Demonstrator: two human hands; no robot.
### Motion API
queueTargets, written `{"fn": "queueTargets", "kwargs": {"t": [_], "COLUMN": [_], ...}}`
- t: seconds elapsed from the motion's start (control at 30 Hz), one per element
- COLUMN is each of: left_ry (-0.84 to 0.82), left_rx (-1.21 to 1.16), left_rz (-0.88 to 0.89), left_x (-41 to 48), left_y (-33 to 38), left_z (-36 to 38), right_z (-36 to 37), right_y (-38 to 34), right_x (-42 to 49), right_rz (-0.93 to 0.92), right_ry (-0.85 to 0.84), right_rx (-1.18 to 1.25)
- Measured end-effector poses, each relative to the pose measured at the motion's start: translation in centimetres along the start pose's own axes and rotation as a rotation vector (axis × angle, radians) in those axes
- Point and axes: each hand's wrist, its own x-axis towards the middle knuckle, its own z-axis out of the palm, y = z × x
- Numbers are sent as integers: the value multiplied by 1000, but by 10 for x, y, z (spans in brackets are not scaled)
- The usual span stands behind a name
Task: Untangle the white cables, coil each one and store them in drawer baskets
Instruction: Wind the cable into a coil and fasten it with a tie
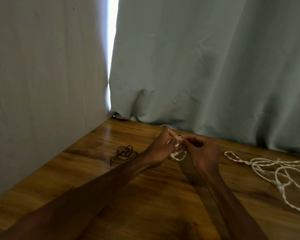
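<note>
My left hand (160, 148) and my right hand (202, 153) meet above the wooden table (145, 196), both pinching a small coil of white cable (177, 155). A loop of that coil hangs below my fingers. A bit of white cable also shows behind my left hand near the curtain. To the right, a loose tangle of twisted white cables (274, 172) lies spread on the table and runs off the right edge. No drawer or basket is in view.
A thin black cable (123, 153) lies in a loose knot on the table left of my hands. A grey wall stands on the left. Pale blue curtains (206, 66) hang behind the table, with a bright gap between them and the wall.
</note>
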Motion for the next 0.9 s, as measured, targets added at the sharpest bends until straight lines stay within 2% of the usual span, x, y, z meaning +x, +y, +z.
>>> {"fn": "queueTargets", "kwargs": {"t": [0.27,0.9], "left_ry": [9,-16], "left_rx": [275,306], "left_rz": [136,99], "left_x": [-4,-8], "left_y": [0,8], "left_z": [-1,-3], "right_z": [-7,-8], "right_y": [-3,-5], "right_x": [2,1], "right_rz": [93,234], "right_ry": [-46,-60], "right_rx": [50,132]}}
